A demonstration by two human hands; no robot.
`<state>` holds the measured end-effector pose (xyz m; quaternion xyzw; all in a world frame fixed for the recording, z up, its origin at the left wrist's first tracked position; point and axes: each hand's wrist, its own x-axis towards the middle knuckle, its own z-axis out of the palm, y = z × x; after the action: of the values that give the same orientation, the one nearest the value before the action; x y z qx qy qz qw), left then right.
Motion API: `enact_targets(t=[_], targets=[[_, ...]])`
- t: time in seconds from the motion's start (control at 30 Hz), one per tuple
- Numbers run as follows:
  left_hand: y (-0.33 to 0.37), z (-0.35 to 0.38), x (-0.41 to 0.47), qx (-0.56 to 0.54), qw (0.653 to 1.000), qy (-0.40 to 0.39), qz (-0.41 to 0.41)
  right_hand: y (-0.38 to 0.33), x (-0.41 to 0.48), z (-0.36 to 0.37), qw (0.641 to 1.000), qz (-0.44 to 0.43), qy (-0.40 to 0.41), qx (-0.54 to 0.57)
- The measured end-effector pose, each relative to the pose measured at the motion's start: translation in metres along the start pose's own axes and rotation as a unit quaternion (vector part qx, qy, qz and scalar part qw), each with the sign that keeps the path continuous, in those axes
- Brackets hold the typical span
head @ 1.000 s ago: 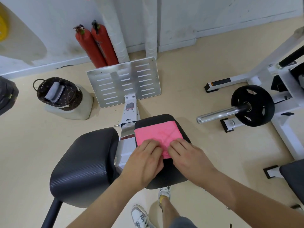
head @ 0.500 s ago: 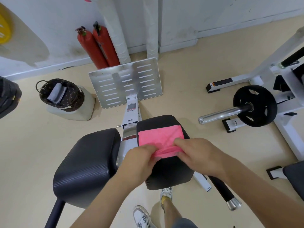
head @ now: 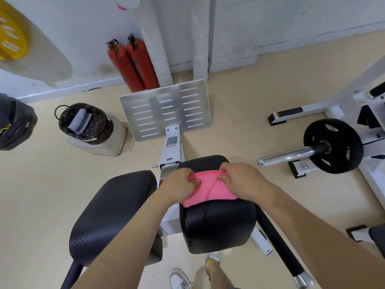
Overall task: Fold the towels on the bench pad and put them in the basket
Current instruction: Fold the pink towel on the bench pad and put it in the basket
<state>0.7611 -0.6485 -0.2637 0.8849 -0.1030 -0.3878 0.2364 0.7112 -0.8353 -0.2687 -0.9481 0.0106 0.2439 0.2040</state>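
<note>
1. On the right-hand black textured-vinyl padded table [head: 218, 226], a pink terry towel [head: 208, 191] lay bunched, with its near edge reaching just over the top front edge.
2. The left hand [head: 179, 184] held the towel's far left edge. Its grip was closed on the cloth, the thumb pressed onto the pink surface and the other fingertips buried in the fold.
3. The right hand [head: 243, 182] gripped the far right edge the same way, its fingers curled into the raised pink rim.
4. Both hands covered the towel's far corners, so the number of layers could not be made out.
5. Well apart, at the left, a dark brown woven basket [head: 100, 132] sat on a pale plastic container [head: 113, 146]. A folded grey towel [head: 80, 122] lay inside it, and the basket's base was hidden.
6. A second black padded cushion [head: 116, 209] stood just beside the table, partly covered by the left forearm.
7. A dark bag [head: 14, 124] was cut off by the left frame edge, a yellow disc [head: 11, 38] by the upper left edge, and a white shoe [head: 180, 279] by the bottom edge.
</note>
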Motion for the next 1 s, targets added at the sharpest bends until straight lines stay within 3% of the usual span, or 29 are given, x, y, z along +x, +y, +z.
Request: enact_targets(t=[0.1,0.23,0.27,0.33,0.4,0.43,0.5,0.57,0.63,0.77,0.9,0.93,1.0], targets=[[0.001,0.003,0.005,-0.032,0.998,0.031,-0.047,0.001,0.012,-0.002,0.998,0.031,-0.045,0.017],[0.004,0.011,0.002,0.052,0.982,0.169,-0.064,0.003,0.024,-0.008,0.988,0.083,-0.100,0.078],[0.002,0.012,0.001,0.088,0.973,0.211,-0.035,0.004,0.028,-0.008,0.986,0.092,-0.110,0.088],[-0.004,0.016,0.000,0.184,0.940,0.263,0.113,0.003,0.033,-0.009,0.983,0.102,-0.121,0.097],[-0.014,0.022,-0.004,0.251,0.903,0.234,0.258,0.002,0.035,-0.010,0.981,0.110,-0.121,0.105],[-0.018,0.023,-0.009,0.261,0.902,0.198,0.281,0.001,0.034,-0.010,0.980,0.116,-0.114,0.111],[-0.023,0.022,-0.019,0.243,0.919,0.165,0.263,-0.002,0.027,-0.011,0.991,0.098,-0.053,0.067],[-0.026,0.022,-0.026,0.252,0.925,0.151,0.241,-0.004,0.015,-0.004,0.992,-0.012,0.113,-0.045],[-0.023,0.023,-0.024,0.288,0.918,0.142,0.232,-0.006,-0.002,0.007,0.970,-0.120,0.189,-0.097],[-0.012,0.025,-0.010,0.335,0.906,0.147,0.214,0.007,-0.029,0.029,0.987,-0.112,0.104,-0.053],[0.015,0.014,-0.004,0.396,0.896,0.130,0.155,0.014,-0.020,0.023,0.991,-0.080,0.102,-0.021],[0.017,0.011,-0.003,0.388,0.902,0.131,0.135,0.012,-0.015,0.018,0.993,-0.060,0.106,-0.002],[0.021,0.002,-0.003,0.294,0.947,0.092,0.091,0.008,-0.010,0.008,0.993,-0.004,0.089,0.075]])
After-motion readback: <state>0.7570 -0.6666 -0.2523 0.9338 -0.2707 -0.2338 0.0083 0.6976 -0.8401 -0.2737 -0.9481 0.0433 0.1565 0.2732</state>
